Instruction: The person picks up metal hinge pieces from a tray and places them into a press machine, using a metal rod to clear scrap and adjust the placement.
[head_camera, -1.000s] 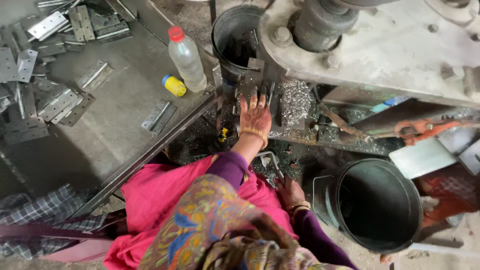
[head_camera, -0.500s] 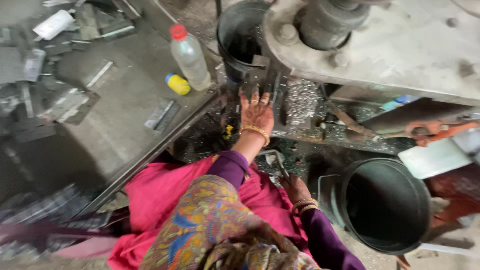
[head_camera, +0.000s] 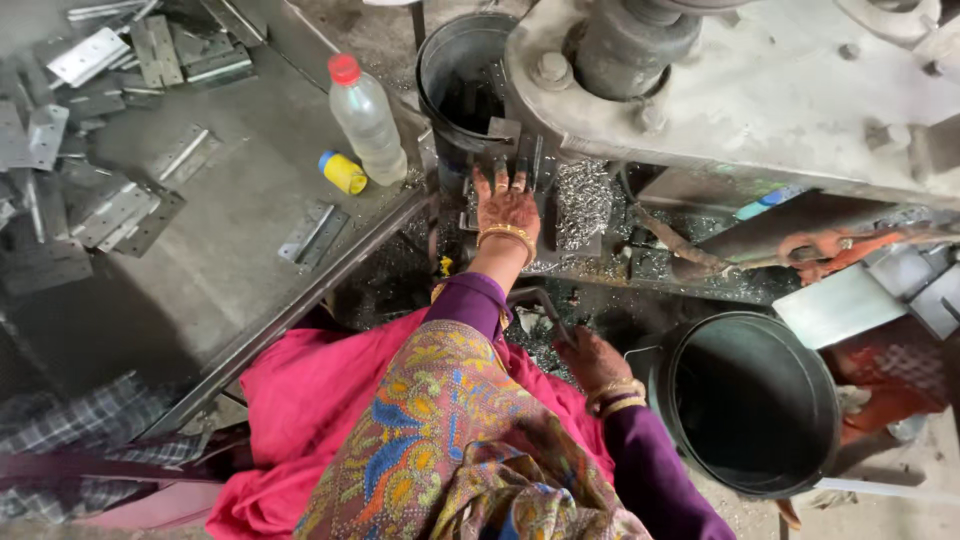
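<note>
Left hand (head_camera: 508, 205) flat, fingers spread, on metal plates (head_camera: 515, 150) under press; right hand (head_camera: 590, 358) low beside bucket (head_camera: 750, 400), grip unclear. Likely stiff, sharp-edged; best held by flat faces.

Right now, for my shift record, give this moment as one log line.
left hand: flat on metal piece at press bed | right hand: low beside black bucket, grip unclear | plastic bottle: upright on table

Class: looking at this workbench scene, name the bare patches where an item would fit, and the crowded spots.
Bare: the grey table between the plastic bottle and the lone hinge plate. Crowded: the hinge pile at far left, and the shavings beside the left hand.
</note>
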